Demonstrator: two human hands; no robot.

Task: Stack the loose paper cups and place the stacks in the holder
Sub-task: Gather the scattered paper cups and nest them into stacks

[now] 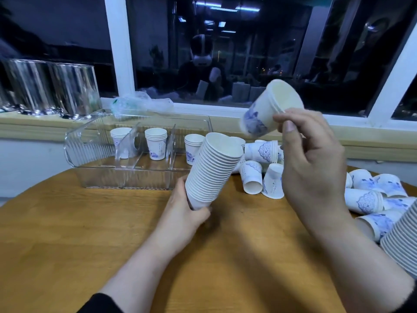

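Left hand (191, 213) grips tilted stack (212, 170) — raised right hand (313, 163) pinches small stack (268, 109).

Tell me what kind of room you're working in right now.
Probably an office break area or pantry at night: a round wooden table under a dark window, steel canisters on the sill, and a clear cup holder.

Office pantry (steel urns (52, 86), window (225, 53))

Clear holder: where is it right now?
In the head view the clear holder sits on the far left part of the wooden table, below the window sill, just behind the tall cup stack gripped by the left hand.
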